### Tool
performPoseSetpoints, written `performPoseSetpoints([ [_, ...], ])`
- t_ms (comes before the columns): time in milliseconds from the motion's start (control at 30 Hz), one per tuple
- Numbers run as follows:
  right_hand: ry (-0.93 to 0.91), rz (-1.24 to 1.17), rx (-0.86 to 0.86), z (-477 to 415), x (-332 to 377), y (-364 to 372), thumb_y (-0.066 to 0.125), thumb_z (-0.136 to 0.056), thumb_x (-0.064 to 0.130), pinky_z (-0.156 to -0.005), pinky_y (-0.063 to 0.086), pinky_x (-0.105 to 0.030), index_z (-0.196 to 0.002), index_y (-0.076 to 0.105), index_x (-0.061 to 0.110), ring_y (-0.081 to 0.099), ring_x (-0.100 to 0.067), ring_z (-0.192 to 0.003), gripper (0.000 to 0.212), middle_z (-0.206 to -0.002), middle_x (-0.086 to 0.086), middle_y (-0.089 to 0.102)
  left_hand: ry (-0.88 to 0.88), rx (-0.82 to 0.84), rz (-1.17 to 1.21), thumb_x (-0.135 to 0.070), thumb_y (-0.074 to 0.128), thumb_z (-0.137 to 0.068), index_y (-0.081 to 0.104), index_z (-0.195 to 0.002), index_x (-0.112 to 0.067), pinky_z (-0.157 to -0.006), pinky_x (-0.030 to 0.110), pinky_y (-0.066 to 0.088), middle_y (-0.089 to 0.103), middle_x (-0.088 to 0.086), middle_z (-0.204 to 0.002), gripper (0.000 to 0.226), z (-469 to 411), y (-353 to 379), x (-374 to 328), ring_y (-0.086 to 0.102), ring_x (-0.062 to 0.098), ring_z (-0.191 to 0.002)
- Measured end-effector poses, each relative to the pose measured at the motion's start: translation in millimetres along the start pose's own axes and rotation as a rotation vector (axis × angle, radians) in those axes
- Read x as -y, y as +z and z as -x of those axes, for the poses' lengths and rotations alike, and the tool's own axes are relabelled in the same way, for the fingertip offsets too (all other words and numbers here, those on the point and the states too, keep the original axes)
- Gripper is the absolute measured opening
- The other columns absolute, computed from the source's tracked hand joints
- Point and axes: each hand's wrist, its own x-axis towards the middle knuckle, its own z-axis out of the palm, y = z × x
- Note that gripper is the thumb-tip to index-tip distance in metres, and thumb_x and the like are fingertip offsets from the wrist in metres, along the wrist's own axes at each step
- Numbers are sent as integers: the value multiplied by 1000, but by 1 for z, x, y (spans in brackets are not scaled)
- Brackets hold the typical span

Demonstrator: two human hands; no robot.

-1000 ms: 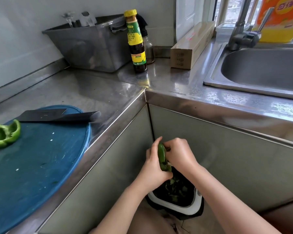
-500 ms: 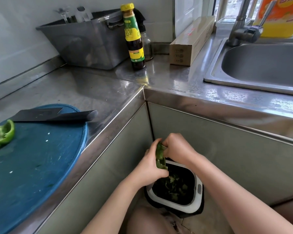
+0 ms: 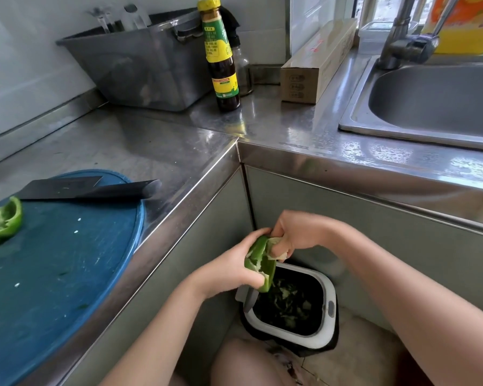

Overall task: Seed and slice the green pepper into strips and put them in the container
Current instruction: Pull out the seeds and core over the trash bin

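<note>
Two hands are held low in front of the cabinet corner, above a white-rimmed bin (image 3: 329, 309) that stands on the floor and is partly filled with green scraps. One pepper half (image 3: 260, 267) is gripped by the left hand (image 3: 233, 270), whose fingers and thumb are curled round its outer skin, the cut side being turned toward the right. The right hand (image 3: 294, 235) is bent down into that half, and a pale piece of core (image 3: 281, 254) is pinched by its curled fingers. A second pepper half (image 3: 2, 222) is laid hollow side up at the left edge of the blue cutting board (image 3: 53, 274), well apart from the hands. A dark cleaver (image 3: 87, 189) is laid flat along the board's far edge, its handle pointed right and reaching over the steel counter (image 3: 151, 140). At the back of the counter a grey tub (image 3: 140, 65), a sauce bottle (image 3: 221, 59) and a long cardboard box (image 3: 315, 65) are seen; a sink (image 3: 430, 107) is set to the right.
</note>
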Motion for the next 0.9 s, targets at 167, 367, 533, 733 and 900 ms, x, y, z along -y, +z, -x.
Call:
performPoseSetpoints([
  [167,-38,-174,249,5,-2,-17,67,-79,4,-65,51,-14,-72,73,12,68,-12,-68,12,-70,-5,71,-31,216,264,-2,57,-58,26,-144,-34,-77,36,52,47,14,-138,96,4,-14,-5,56,31,-114],
  [367,-91,-398,402,5,-19,-24,64,-76,8,-65,54,-17,-83,70,2,68,-9,-67,11,-74,-8,70,25,368,582,-3,56,-65,23,-146,-25,-74,36,54,49,21,-134,91,7,-22,2,58,39,-102],
  [533,-121,-672,449,4,-41,-20,64,-72,14,-66,54,-17,-96,71,6,68,-9,-71,25,-83,-4,73,87,440,742,-4,62,-65,30,-145,-16,-73,33,55,45,28,-128,87,9,-25,12,59,38,-100],
  [733,96,-565,197,-11,-62,10,62,-88,13,-74,55,-20,-111,63,-3,64,-23,-91,28,-98,-17,69,152,332,816,5,67,-68,29,-145,-25,-89,44,51,43,29,-134,91,15,-25,29,49,47,-117],
  [900,93,-43,-189,-17,-62,32,73,-79,10,-80,40,-12,-120,63,10,61,-11,-101,42,-121,-6,64,145,288,837,10,69,-65,27,-145,-27,-93,48,48,45,25,-135,98,19,-24,35,48,46,-120],
])
